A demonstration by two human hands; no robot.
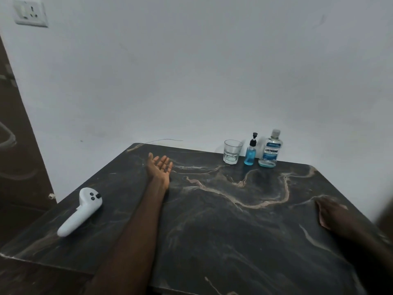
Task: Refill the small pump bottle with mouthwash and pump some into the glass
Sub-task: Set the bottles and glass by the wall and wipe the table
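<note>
Three items stand in a row at the far edge of the dark marble table (212, 220), against the wall. A clear glass (232, 151) is on the left and looks nearly empty. Beside it is the small pump bottle (250, 150) with a black pump and blue liquid inside. The large mouthwash bottle (270, 148), capped, holds only a little blue liquid at its bottom. My left hand (160, 167) lies palm up with fingers spread, well to the left of the glass. My right hand (331, 213) rests flat on the table near the right edge, blurred.
A white handheld controller (81, 210) lies on the table's left side. A plain wall stands behind the table, with a power socket (30, 12) high at the left. A brown door (17, 145) is at the far left.
</note>
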